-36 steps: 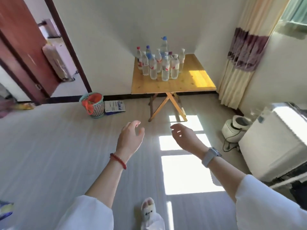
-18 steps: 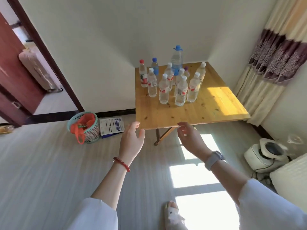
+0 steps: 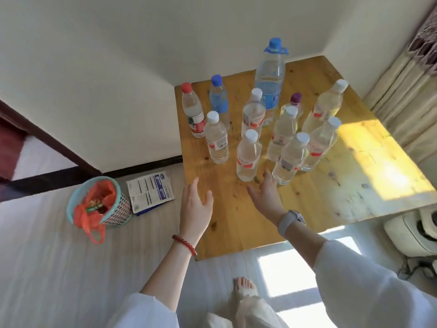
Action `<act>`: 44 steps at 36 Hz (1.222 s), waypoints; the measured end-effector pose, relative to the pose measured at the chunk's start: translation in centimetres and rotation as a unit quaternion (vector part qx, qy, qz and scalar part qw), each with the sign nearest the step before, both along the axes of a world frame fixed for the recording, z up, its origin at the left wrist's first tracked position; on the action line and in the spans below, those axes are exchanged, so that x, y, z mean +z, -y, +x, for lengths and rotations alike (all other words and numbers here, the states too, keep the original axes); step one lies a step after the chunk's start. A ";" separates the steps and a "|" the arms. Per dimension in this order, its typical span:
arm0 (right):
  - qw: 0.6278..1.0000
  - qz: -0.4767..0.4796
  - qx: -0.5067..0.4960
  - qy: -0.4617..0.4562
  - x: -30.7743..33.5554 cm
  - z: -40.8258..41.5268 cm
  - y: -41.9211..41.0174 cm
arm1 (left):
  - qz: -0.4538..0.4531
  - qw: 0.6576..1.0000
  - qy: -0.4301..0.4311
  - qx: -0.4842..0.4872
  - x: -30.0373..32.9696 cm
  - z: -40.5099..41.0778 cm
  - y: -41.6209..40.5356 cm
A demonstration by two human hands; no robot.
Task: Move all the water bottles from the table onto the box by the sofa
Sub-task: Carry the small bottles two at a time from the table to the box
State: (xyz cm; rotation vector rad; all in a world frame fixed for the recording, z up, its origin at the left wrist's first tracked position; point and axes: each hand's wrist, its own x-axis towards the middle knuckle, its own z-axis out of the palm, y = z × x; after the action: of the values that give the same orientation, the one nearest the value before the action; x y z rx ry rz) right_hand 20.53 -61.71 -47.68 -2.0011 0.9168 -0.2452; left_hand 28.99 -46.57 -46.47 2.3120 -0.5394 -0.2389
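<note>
While both hands are empty, their fingers (image 3: 254,194) are loosely spread and reaching forward, nothing pinched between them. The right hand (image 3: 266,197) hovers low over the table (image 3: 331,185), its fingertips just short of the two nearest white-capped bottles (image 3: 248,157), one to each side of its line. The left hand (image 3: 195,209) hangs over the table's left edge, palm turned inward, thumb apart from the rest, near a white-capped bottle at the left (image 3: 216,140) but not touching it.

A second ago these hands were out over bare floor with the table well across the room; half a second ago they had only reached its front edge. Now the person has closed right in, so I judge the walk-up is over and the first grasp is about to begin. No bottle has left the table yet: all eleven stand upright in a cluster toward the back left, the tall blue-capped bottle (image 3: 269,79) rearmost.

Both forearms stretch forward from white sleeves, a red bead bracelet (image 3: 184,245) on the left wrist, a watch (image 3: 289,220) on the right. Neither box nor sofa is in sight from here.
</note>
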 end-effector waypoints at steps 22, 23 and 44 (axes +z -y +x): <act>0.980 0.039 -0.189 0.038 -2.7 8.5 1.2 | -0.095 0.979 -0.063 -0.169 -5.6 16.6 10.6; 0.979 0.037 -0.194 0.042 -2.6 8.6 1.0 | -0.110 0.976 -0.069 -0.177 -5.5 16.8 10.7; 0.927 -0.010 -0.374 0.016 0.9 -10.3 -9.0 | -0.071 0.893 -0.099 -0.434 -3.0 0.0 8.0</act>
State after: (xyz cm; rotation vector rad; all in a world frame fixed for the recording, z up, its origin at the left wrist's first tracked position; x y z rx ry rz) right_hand 10.25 -52.68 -46.74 -1.5717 1.6306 -0.7058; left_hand 29.02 -54.55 -49.43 1.7356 -1.4037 -0.8138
